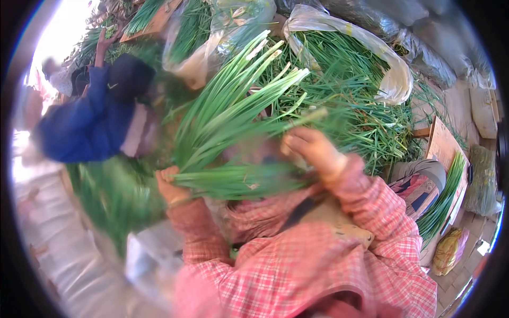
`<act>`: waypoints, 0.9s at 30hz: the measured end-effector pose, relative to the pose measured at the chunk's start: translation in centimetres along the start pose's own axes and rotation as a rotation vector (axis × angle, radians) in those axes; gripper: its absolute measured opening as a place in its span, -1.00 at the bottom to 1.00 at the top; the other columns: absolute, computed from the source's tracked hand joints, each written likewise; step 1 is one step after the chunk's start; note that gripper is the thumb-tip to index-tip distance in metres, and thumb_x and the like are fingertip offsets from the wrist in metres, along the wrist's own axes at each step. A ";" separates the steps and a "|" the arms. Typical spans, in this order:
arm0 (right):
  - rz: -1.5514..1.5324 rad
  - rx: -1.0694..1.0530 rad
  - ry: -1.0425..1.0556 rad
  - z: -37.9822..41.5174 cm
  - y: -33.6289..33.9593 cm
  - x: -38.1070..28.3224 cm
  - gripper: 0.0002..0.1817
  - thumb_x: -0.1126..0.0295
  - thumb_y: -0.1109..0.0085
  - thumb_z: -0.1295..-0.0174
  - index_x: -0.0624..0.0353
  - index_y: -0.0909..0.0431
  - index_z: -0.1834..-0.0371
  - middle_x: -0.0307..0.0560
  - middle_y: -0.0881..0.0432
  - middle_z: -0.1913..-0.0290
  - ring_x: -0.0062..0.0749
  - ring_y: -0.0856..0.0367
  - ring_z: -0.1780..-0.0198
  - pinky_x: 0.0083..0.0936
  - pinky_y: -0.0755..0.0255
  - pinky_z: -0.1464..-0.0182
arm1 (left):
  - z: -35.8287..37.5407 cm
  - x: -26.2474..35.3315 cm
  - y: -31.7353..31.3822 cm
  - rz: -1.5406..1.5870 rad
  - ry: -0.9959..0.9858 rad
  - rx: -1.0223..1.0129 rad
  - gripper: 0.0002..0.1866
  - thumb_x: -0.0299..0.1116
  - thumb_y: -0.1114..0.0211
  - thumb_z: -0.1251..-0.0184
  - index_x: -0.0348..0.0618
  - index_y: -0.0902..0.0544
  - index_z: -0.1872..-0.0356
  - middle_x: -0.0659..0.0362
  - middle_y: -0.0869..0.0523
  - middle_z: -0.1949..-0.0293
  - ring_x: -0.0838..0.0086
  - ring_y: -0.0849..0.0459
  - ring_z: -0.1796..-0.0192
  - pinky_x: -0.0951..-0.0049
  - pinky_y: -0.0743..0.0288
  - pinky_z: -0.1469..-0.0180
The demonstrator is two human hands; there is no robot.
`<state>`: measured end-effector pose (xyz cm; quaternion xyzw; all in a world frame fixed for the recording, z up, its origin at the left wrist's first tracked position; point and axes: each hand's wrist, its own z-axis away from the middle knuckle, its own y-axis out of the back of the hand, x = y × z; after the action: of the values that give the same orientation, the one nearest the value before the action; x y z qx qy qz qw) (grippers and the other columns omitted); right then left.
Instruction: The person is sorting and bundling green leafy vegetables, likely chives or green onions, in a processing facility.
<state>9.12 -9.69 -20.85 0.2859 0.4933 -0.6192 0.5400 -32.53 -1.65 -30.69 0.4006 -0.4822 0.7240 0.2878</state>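
My left hand (172, 185) is closed round a bunch of long green stalks (238, 177), which stretches rightwards in front of my chest and is blurred. Across from it, my right hand (310, 148) has its fingers drawn together near the right part of the bunch; what lies between them is too blurred to make out. Just beyond the hands lies a larger sheaf of green stalks (228, 100), its pale ends pointing up and to the right. Both of my sleeves are pink checked cloth.
A person in blue (87, 124) is bent over at the left. Loose greens (360, 100) spill from an open plastic bag (397, 79) beyond my hands. At the right, more stalks (445, 196) rest on a slanted board (442, 143), near a wrapped bundle (450, 250).
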 end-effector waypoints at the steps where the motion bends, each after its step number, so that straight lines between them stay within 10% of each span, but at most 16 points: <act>1: -0.078 -0.051 -0.078 2.0 0.2 -1.0 -0.75 0.30 0.00 -0.24 0.25 -0.48 0.15 -0.31 -0.49 0.49 -0.70 -0.33 0.61 -0.73 -0.19 0.57 | 1.0 0.6 -2.1 0.129 0.034 0.013 -0.57 -0.25 0.20 -0.43 0.06 -0.08 0.73 0.36 -0.05 0.74 0.61 -0.06 0.68 0.57 -0.03 0.59; 4: -0.531 -0.359 0.117 8.0 4.0 -0.7 -0.81 0.32 -0.04 -0.21 0.23 -0.52 0.32 -0.27 -0.47 0.57 -0.66 -0.29 0.67 -0.63 -0.12 0.65 | 3.6 2.4 -7.1 0.689 0.201 0.028 -0.57 -0.24 0.19 -0.44 0.05 -0.10 0.72 0.36 -0.06 0.73 0.61 -0.08 0.67 0.58 -0.05 0.57; 7: -0.593 -0.844 0.555 11.7 10.5 2.9 -0.83 0.36 -0.12 -0.14 0.25 -0.51 0.48 -0.17 -0.49 0.63 -0.52 -0.31 0.72 -0.56 -0.08 0.68 | 0.5 0.3 -1.6 0.143 -0.004 -0.055 -0.57 -0.24 0.18 -0.44 0.04 -0.10 0.73 0.36 -0.06 0.73 0.60 -0.08 0.67 0.58 -0.06 0.56; 9: -0.559 -0.137 0.592 14.8 6.7 -2.9 -0.80 0.35 -0.12 -0.13 0.25 -0.48 0.55 -0.11 -0.48 0.67 -0.41 -0.38 0.69 -0.51 -0.13 0.66 | 0.6 0.5 -2.0 0.291 0.065 -0.060 -0.57 -0.25 0.18 -0.43 0.05 -0.10 0.73 0.36 -0.06 0.73 0.59 -0.08 0.67 0.58 -0.05 0.57; 13: 0.597 0.588 -0.231 12.4 13.7 0.1 -0.82 0.28 -0.11 -0.13 0.17 -0.51 0.44 -0.09 -0.49 0.59 -0.31 -0.46 0.59 -0.55 -0.30 0.53 | -0.3 0.2 -1.4 0.604 0.235 0.034 -0.57 -0.24 0.18 -0.43 0.05 -0.09 0.73 0.35 -0.05 0.73 0.59 -0.08 0.68 0.58 -0.05 0.58; 15: 1.876 0.583 -0.188 10.4 14.2 2.0 -0.67 0.41 -0.20 0.03 0.09 -0.51 0.13 -0.06 -0.55 0.18 -0.29 -0.54 0.27 -0.48 -0.44 0.31 | -0.4 0.4 -1.6 0.647 0.266 0.081 -0.56 -0.23 0.18 -0.43 0.06 -0.08 0.73 0.35 -0.05 0.74 0.59 -0.07 0.68 0.58 -0.06 0.58; 18: 0.886 0.476 0.249 6.3 8.0 -1.4 -0.61 0.55 -0.14 0.05 0.15 -0.51 0.06 -0.11 -0.53 0.18 -0.45 -0.47 0.36 -0.58 -0.41 0.25 | 0.6 1.3 -2.7 0.701 0.301 0.100 -0.56 -0.21 0.18 -0.44 0.06 -0.08 0.74 0.35 -0.05 0.75 0.59 -0.06 0.69 0.58 -0.06 0.59; 22: 1.073 0.249 0.560 0.1 5.9 -1.3 -0.57 0.50 -0.24 0.08 0.10 -0.51 0.03 -0.06 -0.53 0.04 -0.20 -0.42 -0.05 -0.36 -0.28 -0.12 | 0.2 1.0 -2.7 0.692 0.296 0.096 -0.56 -0.22 0.19 -0.44 0.06 -0.09 0.73 0.36 -0.05 0.74 0.59 -0.06 0.68 0.58 -0.05 0.59; 27: 0.597 0.403 0.392 -1.6 5.0 0.0 -0.77 0.42 -0.24 0.00 0.16 -0.58 0.23 -0.14 -0.60 0.29 -0.38 -0.53 0.22 -0.51 -0.39 0.13 | 1.1 1.7 -3.7 0.620 0.229 0.083 -0.57 -0.24 0.17 -0.43 0.06 -0.10 0.73 0.37 -0.07 0.72 0.60 -0.06 0.66 0.59 -0.04 0.57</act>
<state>13.55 -7.91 -22.90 0.6290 0.3509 -0.4534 0.5250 -30.06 -1.23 -27.28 0.1623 -0.5157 0.8364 0.0897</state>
